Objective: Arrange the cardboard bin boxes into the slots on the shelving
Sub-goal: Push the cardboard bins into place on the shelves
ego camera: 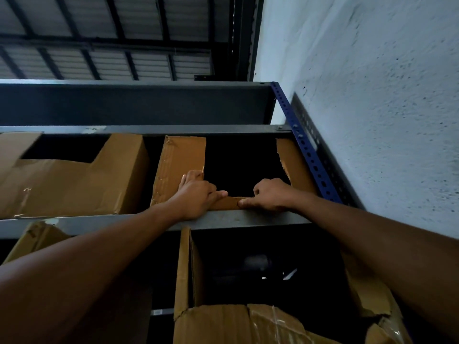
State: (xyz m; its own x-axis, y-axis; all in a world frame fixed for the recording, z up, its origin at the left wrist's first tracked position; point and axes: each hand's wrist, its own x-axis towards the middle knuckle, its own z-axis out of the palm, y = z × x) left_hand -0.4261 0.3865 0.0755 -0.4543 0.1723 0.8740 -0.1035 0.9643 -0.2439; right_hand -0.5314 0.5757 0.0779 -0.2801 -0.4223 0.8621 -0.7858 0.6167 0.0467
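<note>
A brown cardboard bin box (182, 162) with a cut-out front stands in the right-hand slot of the upper shelf (260, 217). My left hand (197, 194) grips the low front lip of this box at its left side, fingers curled over the edge. My right hand (269, 193) grips the same lip further right, thumb along the front. Its right wall (293, 165) sits close to the blue upright. A second bin box (74, 180) fills the slot to the left. The box interiors are dark.
A blue perforated upright (305, 145) stands by the white wall (372, 95) on the right. Below the shelf an open cardboard box (223, 321) with torn tape holds dim dark items. Another box corner (37, 237) shows at the lower left. A corrugated roof is overhead.
</note>
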